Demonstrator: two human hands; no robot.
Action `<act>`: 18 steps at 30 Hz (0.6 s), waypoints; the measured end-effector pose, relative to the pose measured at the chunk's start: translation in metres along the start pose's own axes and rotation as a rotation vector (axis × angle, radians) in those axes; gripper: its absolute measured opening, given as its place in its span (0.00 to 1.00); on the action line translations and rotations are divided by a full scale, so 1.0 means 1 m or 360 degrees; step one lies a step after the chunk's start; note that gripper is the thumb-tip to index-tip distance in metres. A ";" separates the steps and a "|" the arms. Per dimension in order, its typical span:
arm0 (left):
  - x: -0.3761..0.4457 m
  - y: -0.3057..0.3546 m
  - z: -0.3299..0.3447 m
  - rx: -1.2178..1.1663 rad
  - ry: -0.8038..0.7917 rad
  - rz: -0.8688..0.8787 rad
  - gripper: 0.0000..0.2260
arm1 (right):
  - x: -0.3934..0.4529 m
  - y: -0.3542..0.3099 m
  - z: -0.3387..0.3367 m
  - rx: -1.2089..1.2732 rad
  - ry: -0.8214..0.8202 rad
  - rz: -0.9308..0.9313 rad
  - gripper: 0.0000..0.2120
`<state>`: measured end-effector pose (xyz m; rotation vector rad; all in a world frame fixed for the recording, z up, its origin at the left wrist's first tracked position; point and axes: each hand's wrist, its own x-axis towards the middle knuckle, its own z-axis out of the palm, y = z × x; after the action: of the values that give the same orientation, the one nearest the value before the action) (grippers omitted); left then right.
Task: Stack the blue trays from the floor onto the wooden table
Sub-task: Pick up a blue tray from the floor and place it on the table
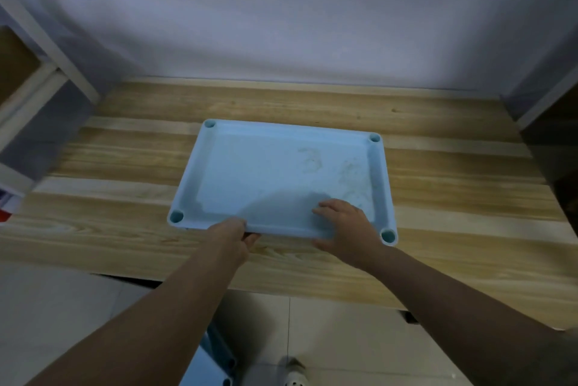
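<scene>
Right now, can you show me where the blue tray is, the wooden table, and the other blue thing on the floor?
blue tray (275, 173): head view, on its flat bottom.
wooden table (469, 207): head view, bare top, right side.
blue thing on the floor (206, 367): head view, its visible part.

Both hands (233, 237) (345, 226) grip blue tray (281, 166) on wooden table (125, 204).

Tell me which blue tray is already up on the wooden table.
The blue tray both hands hold by its near edge lies on the wooden table. The other blue tray is down on the tiled floor, between the arms.
</scene>
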<state>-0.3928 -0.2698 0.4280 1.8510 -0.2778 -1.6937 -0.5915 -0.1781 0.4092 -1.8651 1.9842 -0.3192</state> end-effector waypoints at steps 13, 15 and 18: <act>0.017 0.003 -0.015 0.0428 0.0701 0.0207 0.35 | 0.005 0.040 -0.004 -0.0082 0.0310 0.0358 0.29; 0.018 0.009 -0.022 0.0535 0.0964 0.0365 0.38 | 0.004 0.039 -0.002 -0.0052 0.0222 0.0121 0.32; 0.029 0.014 -0.027 0.0504 0.0896 0.0507 0.29 | 0.006 0.030 0.006 -0.0164 -0.0043 -0.0243 0.32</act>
<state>-0.3585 -0.2887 0.4115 2.2795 -0.5889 -0.9062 -0.6160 -0.1806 0.3899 -2.0797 1.8770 -0.2372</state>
